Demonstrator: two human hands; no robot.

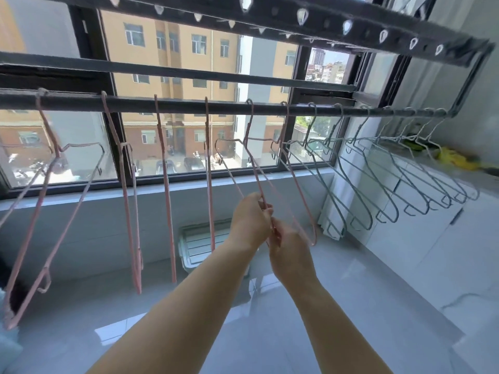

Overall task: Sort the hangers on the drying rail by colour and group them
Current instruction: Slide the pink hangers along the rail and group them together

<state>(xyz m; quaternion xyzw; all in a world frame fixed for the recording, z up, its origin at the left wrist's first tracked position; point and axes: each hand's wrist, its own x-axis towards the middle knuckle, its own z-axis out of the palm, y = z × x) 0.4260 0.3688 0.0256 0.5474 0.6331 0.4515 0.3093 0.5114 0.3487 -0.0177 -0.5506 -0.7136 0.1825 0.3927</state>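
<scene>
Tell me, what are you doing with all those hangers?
A person is sorting hangers on the drying rail by colour. Both the left hand and the right hand grip the lower wire of one pink hanger hooked near the rail's middle. More pink hangers hang to its left, and the grey hangers are bunched at the right end.

Hangers (164, 184) hung along the drying rail (183, 105) before the window (189, 63), the left hand (249, 220) and right hand (289, 249) meeting on one hanger (256, 176) below its middle, a cabinet (432, 238) at right.
</scene>
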